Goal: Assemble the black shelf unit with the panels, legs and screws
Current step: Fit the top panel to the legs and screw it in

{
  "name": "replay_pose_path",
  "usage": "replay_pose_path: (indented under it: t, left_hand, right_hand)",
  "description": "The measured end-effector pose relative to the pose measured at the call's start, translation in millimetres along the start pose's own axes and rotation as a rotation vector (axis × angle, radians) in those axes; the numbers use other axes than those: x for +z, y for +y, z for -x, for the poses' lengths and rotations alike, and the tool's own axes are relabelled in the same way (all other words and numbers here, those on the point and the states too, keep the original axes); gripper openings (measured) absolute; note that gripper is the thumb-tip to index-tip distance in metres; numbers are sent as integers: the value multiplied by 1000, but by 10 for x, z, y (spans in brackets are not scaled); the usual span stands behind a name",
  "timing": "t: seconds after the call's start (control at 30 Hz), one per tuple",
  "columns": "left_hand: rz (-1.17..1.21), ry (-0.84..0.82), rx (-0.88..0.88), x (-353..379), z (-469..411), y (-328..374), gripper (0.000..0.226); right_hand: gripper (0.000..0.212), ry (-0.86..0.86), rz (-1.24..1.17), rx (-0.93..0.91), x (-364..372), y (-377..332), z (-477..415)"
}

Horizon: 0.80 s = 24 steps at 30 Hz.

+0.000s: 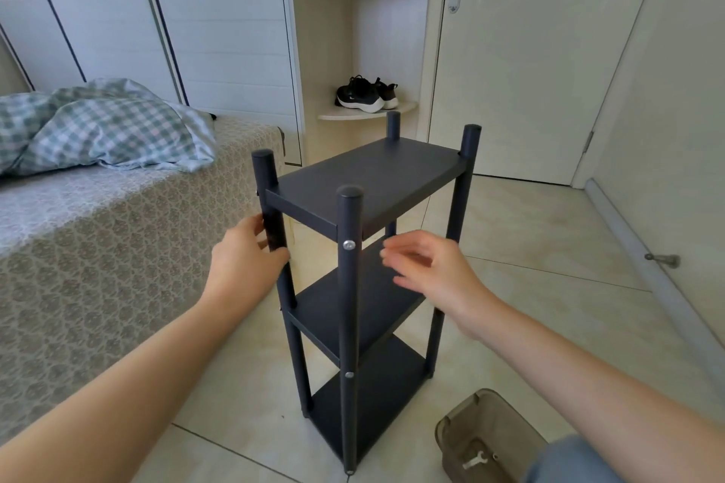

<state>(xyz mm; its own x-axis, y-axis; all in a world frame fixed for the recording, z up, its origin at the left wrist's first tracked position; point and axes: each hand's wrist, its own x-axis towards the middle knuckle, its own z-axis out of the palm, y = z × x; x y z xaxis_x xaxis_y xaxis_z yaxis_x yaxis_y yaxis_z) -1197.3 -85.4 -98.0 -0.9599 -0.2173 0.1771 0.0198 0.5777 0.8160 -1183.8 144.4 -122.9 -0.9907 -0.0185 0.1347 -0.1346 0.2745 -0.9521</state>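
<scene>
Down at lower right, a smoky bin [449,443] holds a small pale tool [474,460]; left hand [243,251] grips a shelf leg [268,184], right hand [435,267] hovers, fingers spread.

One wide-angle camera, worn on the person's head, looks forward and down from close behind and above the left grip [245,251] and right grip [427,267], taking in the shelf unit [365,176] just beyond them and the floor [549,247] beneath.

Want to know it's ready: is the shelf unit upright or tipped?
Upright. The shelf unit stands on the floor, panels level; the left hand grips one leg.
</scene>
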Motion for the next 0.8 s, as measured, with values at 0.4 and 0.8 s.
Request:
replay_pose_path:
  t: [0.4, 0.8]
  left_hand:
    - [176, -336, 13, 260, 489, 131, 28]
    - [2, -146, 140, 328, 361, -34, 16]
  right_hand:
    - [50, 417, 128, 340, -655, 486, -931]
    - [31, 330, 121, 267, -709, 590, -1076]
